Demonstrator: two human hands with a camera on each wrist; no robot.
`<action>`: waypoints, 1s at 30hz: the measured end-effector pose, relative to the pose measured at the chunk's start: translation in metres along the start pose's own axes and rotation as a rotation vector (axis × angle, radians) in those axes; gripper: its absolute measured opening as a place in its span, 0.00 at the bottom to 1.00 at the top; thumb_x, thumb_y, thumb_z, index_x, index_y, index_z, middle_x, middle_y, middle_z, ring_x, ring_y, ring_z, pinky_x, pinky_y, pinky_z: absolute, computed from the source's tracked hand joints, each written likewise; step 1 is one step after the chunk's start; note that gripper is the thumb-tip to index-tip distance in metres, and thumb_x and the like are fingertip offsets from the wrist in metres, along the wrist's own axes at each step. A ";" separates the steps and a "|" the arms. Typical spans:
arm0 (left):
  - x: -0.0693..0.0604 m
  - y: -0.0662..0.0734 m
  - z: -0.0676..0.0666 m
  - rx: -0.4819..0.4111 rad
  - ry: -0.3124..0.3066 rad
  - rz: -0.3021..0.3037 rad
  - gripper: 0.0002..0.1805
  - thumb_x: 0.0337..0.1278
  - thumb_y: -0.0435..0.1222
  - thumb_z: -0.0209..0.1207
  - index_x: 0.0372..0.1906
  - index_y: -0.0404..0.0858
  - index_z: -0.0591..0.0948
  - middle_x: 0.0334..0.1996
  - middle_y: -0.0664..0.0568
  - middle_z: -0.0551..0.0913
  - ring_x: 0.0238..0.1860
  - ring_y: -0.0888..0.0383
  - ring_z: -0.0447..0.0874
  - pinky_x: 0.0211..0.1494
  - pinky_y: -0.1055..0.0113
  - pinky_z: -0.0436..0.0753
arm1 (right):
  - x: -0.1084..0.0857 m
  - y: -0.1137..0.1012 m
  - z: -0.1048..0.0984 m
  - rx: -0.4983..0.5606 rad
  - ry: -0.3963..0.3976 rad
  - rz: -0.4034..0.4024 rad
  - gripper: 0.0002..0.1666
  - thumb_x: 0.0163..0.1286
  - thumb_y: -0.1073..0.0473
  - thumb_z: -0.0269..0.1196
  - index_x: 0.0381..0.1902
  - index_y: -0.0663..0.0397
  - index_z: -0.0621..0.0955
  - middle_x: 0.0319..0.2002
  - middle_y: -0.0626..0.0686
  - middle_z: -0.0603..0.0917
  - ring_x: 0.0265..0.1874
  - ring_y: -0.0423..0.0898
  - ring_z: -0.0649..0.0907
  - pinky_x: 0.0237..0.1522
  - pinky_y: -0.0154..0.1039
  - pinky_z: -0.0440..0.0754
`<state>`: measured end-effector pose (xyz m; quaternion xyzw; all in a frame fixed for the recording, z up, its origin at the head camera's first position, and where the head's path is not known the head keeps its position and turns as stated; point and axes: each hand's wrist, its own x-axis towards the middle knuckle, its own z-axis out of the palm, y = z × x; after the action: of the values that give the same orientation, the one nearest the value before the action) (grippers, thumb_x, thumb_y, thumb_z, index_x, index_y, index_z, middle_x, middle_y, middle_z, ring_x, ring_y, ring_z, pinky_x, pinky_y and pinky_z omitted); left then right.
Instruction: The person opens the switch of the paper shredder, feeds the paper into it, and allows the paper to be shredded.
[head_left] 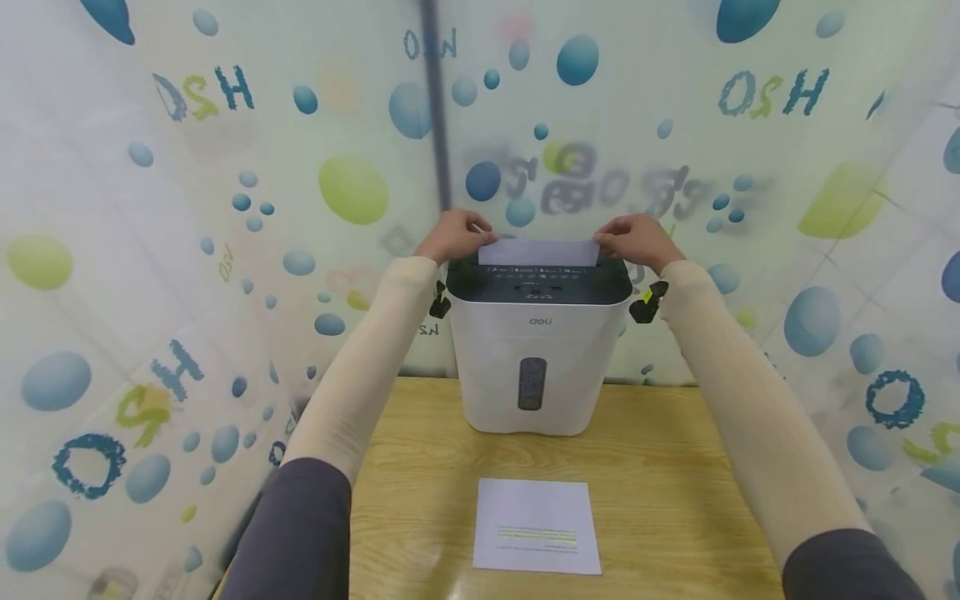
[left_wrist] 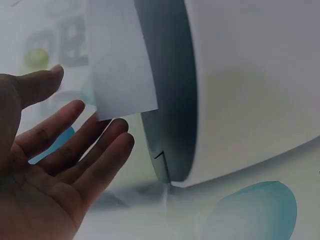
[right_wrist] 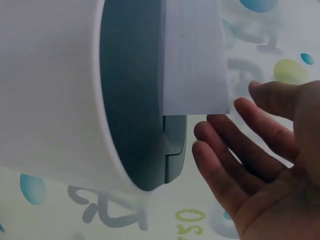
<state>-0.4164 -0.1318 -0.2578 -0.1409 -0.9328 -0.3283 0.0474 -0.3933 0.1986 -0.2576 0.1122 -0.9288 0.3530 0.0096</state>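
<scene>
A white paper shredder (head_left: 491, 367) with a dark top stands upright on the table. A sheet of paper (head_left: 538, 252) sticks up out of its slot, the lower part hidden inside. Beside the sheet's left edge is my left hand (head_left: 455, 235), thumb apart from the loosely bent fingers; in the left wrist view the fingertips (left_wrist: 119, 126) are at the paper's corner, and I cannot tell if they touch. At the right edge, my right hand (head_left: 639, 239) has its thumb and fingers apart, fingertips (right_wrist: 216, 120) close to the other corner. Neither hand pinches the paper.
Another sheet of paper (head_left: 536, 508), with a few printed lines and yellow highlighting, lies flat on the wooden table (head_left: 645, 467) in front of the shredder. A patterned curtain (head_left: 277, 150) hangs behind and along both sides.
</scene>
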 end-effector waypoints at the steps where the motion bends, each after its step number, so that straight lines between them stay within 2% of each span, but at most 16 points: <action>1: -0.001 0.001 -0.001 -0.003 -0.007 -0.005 0.25 0.70 0.51 0.61 0.63 0.40 0.82 0.62 0.44 0.82 0.61 0.47 0.81 0.62 0.51 0.81 | -0.001 -0.001 -0.001 -0.005 -0.011 0.001 0.30 0.79 0.43 0.55 0.67 0.56 0.77 0.62 0.67 0.81 0.60 0.62 0.82 0.67 0.57 0.76; 8: -0.009 0.005 -0.008 -0.012 -0.052 -0.003 0.38 0.66 0.61 0.59 0.72 0.43 0.73 0.69 0.43 0.76 0.69 0.46 0.75 0.68 0.49 0.78 | -0.010 -0.011 -0.006 -0.039 -0.046 -0.012 0.38 0.78 0.36 0.54 0.75 0.51 0.69 0.73 0.65 0.72 0.68 0.63 0.75 0.71 0.63 0.69; 16: -0.024 -0.005 -0.014 -0.042 -0.040 -0.008 0.52 0.57 0.72 0.57 0.80 0.51 0.61 0.79 0.45 0.62 0.79 0.44 0.61 0.76 0.44 0.67 | -0.024 -0.010 -0.010 -0.110 -0.037 -0.048 0.50 0.71 0.24 0.53 0.81 0.42 0.60 0.82 0.58 0.57 0.77 0.65 0.63 0.72 0.69 0.63; 23: -0.040 -0.017 -0.017 0.026 0.023 0.022 0.57 0.53 0.76 0.56 0.83 0.54 0.53 0.83 0.49 0.54 0.82 0.45 0.52 0.79 0.41 0.60 | -0.041 -0.001 -0.010 -0.176 -0.002 -0.146 0.51 0.71 0.27 0.57 0.83 0.40 0.56 0.84 0.59 0.46 0.82 0.65 0.49 0.75 0.72 0.52; 26: -0.049 -0.021 -0.019 0.069 0.055 0.035 0.58 0.52 0.77 0.55 0.83 0.56 0.50 0.84 0.49 0.49 0.84 0.45 0.45 0.80 0.39 0.57 | -0.048 0.005 -0.009 -0.197 0.021 -0.149 0.53 0.70 0.26 0.57 0.83 0.38 0.53 0.85 0.57 0.39 0.83 0.65 0.41 0.74 0.76 0.47; 30: -0.063 -0.029 -0.018 0.094 0.103 0.070 0.59 0.51 0.77 0.56 0.83 0.59 0.46 0.84 0.51 0.44 0.84 0.47 0.41 0.80 0.38 0.57 | -0.061 0.014 -0.008 -0.200 0.072 -0.158 0.55 0.69 0.27 0.60 0.84 0.37 0.51 0.85 0.55 0.36 0.82 0.68 0.39 0.72 0.78 0.46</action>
<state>-0.3647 -0.1791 -0.2721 -0.1540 -0.9381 -0.2888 0.1134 -0.3376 0.2260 -0.2667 0.1708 -0.9467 0.2606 0.0818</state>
